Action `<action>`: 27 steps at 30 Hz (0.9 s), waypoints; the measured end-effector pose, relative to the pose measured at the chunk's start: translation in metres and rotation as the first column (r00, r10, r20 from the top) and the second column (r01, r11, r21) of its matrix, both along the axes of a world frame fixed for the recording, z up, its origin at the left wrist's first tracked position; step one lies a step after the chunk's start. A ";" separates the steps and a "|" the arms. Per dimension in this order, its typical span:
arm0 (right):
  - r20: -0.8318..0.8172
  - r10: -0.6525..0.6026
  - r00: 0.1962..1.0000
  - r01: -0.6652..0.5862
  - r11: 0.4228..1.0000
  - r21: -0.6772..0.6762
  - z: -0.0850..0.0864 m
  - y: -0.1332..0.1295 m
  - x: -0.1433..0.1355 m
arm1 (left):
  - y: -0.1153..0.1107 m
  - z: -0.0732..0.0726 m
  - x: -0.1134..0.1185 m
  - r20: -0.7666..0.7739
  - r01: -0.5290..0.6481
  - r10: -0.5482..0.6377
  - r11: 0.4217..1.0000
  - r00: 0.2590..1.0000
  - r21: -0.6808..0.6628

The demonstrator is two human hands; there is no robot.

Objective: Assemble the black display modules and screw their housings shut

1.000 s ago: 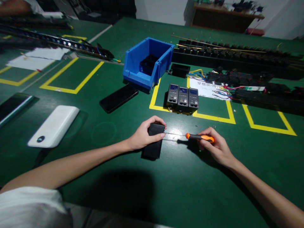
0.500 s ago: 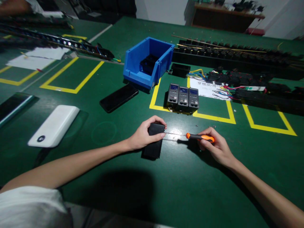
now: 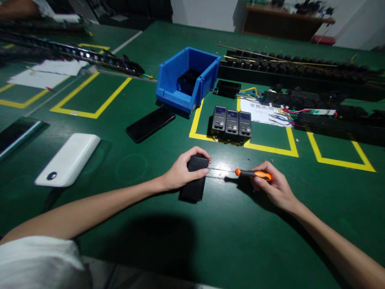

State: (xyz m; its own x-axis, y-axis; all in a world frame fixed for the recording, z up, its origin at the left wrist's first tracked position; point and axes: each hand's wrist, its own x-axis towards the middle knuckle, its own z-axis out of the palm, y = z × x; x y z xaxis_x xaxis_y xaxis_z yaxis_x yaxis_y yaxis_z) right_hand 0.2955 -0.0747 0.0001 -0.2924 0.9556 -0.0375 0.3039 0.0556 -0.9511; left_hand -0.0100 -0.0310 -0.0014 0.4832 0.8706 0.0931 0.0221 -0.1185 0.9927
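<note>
My left hand (image 3: 188, 170) is wrapped round a black rectangular module (image 3: 193, 188) on the green table, thumb across its upper face. In my right hand (image 3: 272, 184) is a screwdriver (image 3: 254, 174) with an orange and black handle, held near level. Its thin shaft points left, and the tip meets the module's right side by my left thumb; the exact contact is too small to make out. A few tiny screws (image 3: 271, 160) lie on the table above my right hand. Beyond them, three grey modules (image 3: 232, 122) with blue panels stand side by side.
A blue bin (image 3: 177, 98) with black parts inside stands at the back. A black phone (image 3: 150, 123), a white power bank (image 3: 67, 160) and another phone (image 3: 18, 134) lie to the left. Wired black assemblies (image 3: 325, 120) stretch along the right. A person's arm (image 3: 21, 10) shows at upper left.
</note>
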 end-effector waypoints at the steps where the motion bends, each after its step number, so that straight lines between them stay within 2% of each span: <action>1: 0.000 -0.001 1.000 0.001 1.000 0.001 0.000 0.000 0.000 | 0.000 0.000 0.000 0.003 0.000 0.000 1.000 1.000 -0.002; 27: -0.032 -0.005 0.999 0.005 1.000 -0.021 -0.001 0.000 0.001 | 0.001 0.000 -0.001 -0.010 0.016 -0.016 1.000 1.000 0.014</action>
State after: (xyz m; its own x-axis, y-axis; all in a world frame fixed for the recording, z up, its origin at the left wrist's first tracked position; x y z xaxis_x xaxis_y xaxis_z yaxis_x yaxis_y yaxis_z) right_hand 0.2961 -0.0746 -0.0005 -0.2889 0.9561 -0.0485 0.2740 0.0340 -0.9611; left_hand -0.0111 -0.0303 -0.0015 0.4977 0.8615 0.1005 0.0301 -0.1330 0.9907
